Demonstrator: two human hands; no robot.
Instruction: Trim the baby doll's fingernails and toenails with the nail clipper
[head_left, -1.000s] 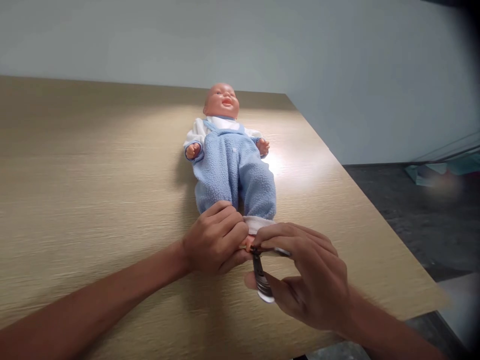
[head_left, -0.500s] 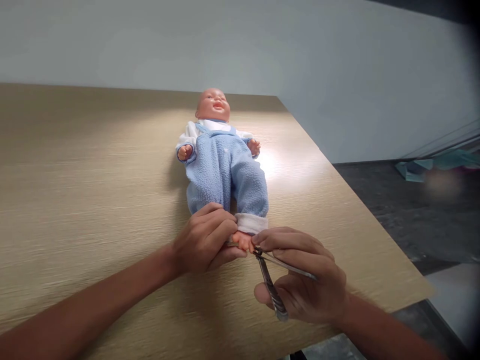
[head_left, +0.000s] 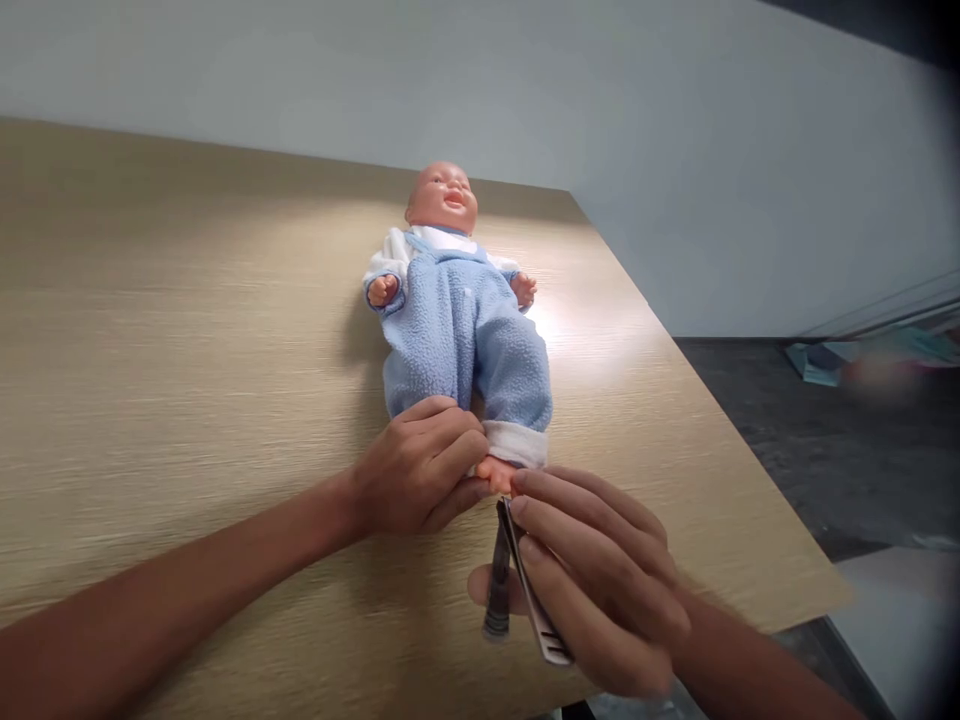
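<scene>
A baby doll in fuzzy blue overalls with white sleeves and cuffs lies on its back, its feet toward me. My left hand is closed around the doll's foot, thumb underneath and fingers over the lower leg. Only the toes show beside my fingertips. In my right hand is a metal nail clipper, held between the thumb below and the fingers on top. Its lever stands apart from the body. The clipper's jaws are close to the toes; whether they touch cannot be made out.
The doll rests on a pale wood-grain table, whose right edge slants toward me. Behind stands a grey wall. Right of the table, a teal item lies on the dark floor.
My right hand has turned, swinging the clipper from pointing rightward to more nearly upright, its jaws now slightly lower left. My left hand keeps its hold. The whole view has shifted a little.
</scene>
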